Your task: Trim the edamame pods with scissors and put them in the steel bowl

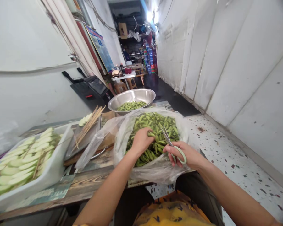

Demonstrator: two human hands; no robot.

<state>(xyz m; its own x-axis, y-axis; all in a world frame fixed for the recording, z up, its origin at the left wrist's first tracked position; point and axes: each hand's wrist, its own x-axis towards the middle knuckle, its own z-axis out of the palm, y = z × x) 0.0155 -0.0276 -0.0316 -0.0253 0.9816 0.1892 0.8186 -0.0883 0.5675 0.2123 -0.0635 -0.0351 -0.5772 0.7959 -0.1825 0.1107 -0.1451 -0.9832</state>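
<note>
Green edamame pods [153, 121] fill a clear plastic bag [122, 141] that stands wide open on the table before me. My left hand [142, 139] is in among the pods, its thumb and fingers pinched on an edamame pod at the near left of the heap; part of the fingertips is hidden. In my right hand [182, 153] is a pair of scissors [167, 137] with pale green handles, held over the bag's right side. Their blades point up and away, slightly apart. Behind the bag, a steel basin [149, 95] contains a smaller lot of edamame pods.
At left, a white tray [53, 160] holds sliced pale-green vegetable on skewers. Loose bamboo skewers [89, 125] lie on a metal tray beside it. The wooden table [85, 185] ends just before my lap. A white wall [238, 62] runs along the right.
</note>
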